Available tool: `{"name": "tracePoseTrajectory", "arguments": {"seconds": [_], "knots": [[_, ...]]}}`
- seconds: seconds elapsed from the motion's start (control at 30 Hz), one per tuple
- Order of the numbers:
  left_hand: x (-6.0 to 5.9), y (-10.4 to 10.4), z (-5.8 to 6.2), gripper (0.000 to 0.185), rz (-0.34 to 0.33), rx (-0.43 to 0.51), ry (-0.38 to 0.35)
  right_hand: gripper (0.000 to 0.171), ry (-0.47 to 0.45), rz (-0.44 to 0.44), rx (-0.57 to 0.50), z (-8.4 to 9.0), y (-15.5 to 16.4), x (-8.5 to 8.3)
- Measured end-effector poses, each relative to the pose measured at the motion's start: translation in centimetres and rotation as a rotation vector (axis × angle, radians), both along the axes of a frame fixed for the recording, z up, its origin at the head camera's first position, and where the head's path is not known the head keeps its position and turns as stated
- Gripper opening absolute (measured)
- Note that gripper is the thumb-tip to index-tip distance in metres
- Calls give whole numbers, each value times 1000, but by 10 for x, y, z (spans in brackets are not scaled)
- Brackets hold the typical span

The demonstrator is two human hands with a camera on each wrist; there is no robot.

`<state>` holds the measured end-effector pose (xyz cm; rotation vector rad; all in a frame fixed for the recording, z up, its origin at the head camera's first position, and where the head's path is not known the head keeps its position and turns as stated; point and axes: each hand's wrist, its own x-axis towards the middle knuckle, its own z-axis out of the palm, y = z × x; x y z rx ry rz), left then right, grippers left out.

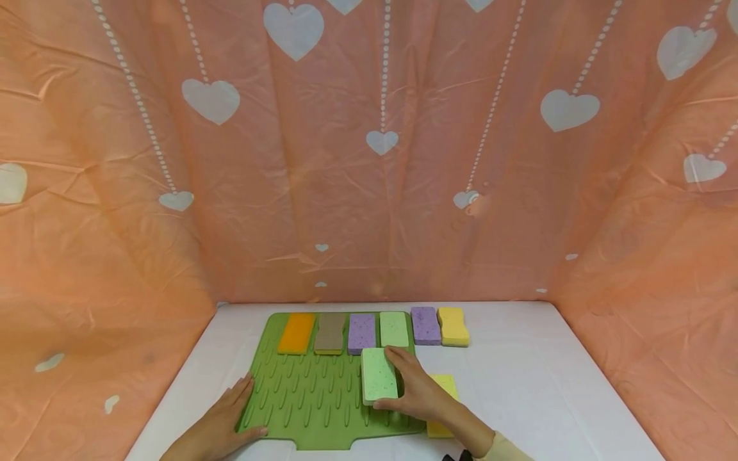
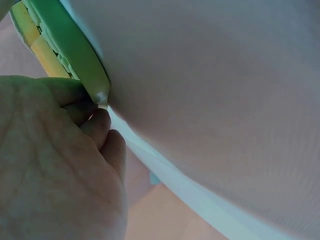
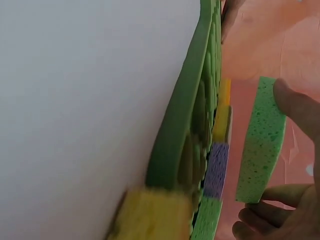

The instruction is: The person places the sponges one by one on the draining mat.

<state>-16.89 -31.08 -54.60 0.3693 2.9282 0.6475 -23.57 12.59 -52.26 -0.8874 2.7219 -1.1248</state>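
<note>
A green ridged mat (image 1: 311, 390) lies on the white table (image 1: 548, 384). Along its far edge sit an orange sponge (image 1: 296, 333), a brown sponge (image 1: 330, 333), a purple sponge (image 1: 362, 333) and a light green sponge (image 1: 394, 328). My right hand (image 1: 418, 390) grips another light green sponge (image 1: 378, 376) (image 3: 261, 140) just above the mat, fingers on its far end and thumb at its near end. My left hand (image 1: 227, 416) lies flat on the mat's near left corner (image 2: 97, 90), fingers straight.
Off the mat at the far right lie a purple sponge (image 1: 425, 325) and a yellow sponge (image 1: 453, 326). Another yellow sponge (image 1: 442, 397) sits partly under my right wrist. Orange heart-patterned cloth (image 1: 369, 160) walls the table on three sides.
</note>
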Motion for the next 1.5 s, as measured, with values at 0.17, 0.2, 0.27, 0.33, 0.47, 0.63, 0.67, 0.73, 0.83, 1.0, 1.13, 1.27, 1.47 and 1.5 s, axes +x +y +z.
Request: {"name": "tracePoseTrajectory", "arguments": {"seconds": [0.17, 0.2, 0.27, 0.33, 0.47, 0.63, 0.67, 0.73, 0.83, 1.0, 1.13, 1.27, 1.47, 1.5], "knots": [[-1, 0, 0, 116, 13, -12, -14, 115, -9, 15, 9, 3, -15, 1], [-1, 0, 0, 116, 18, -14, -15, 115, -9, 15, 10, 3, -18, 1], [-1, 1, 0, 116, 18, -14, -11, 115, -12, 16, 8, 4, -23, 1], [-1, 1, 1, 115, 20, -10, -12, 115, -13, 15, 8, 4, -29, 1], [0, 1, 1, 113, 9, -4, -9, 115, -13, 17, 11, 3, -40, 3], [0, 2, 3, 113, 7, -6, -14, 117, -9, 15, 15, 1, -54, 6], [0, 2, 3, 113, 7, -7, -16, 117, -9, 16, 11, 1, -57, 6], [0, 2, 3, 113, 8, -7, -18, 117, -20, 14, 11, 2, -63, 7], [0, 2, 3, 113, 8, -4, -17, 116, -36, 12, 17, 4, -72, 8], [0, 3, 3, 114, 9, -11, -14, 114, -58, 12, 22, 4, -84, 9], [1, 2, 1, 114, 7, 8, -15, 112, -83, 13, 18, 4, -94, 10], [0, 2, 2, 115, 12, 0, -17, 111, -85, -6, 26, 5, -105, 12], [1, 1, 2, 116, 22, 3, -19, 111, -85, -38, 17, 6, -121, 12], [1, 1, 2, 115, 19, 3, -17, 112, -83, -46, 18, 6, -123, 11]]}}
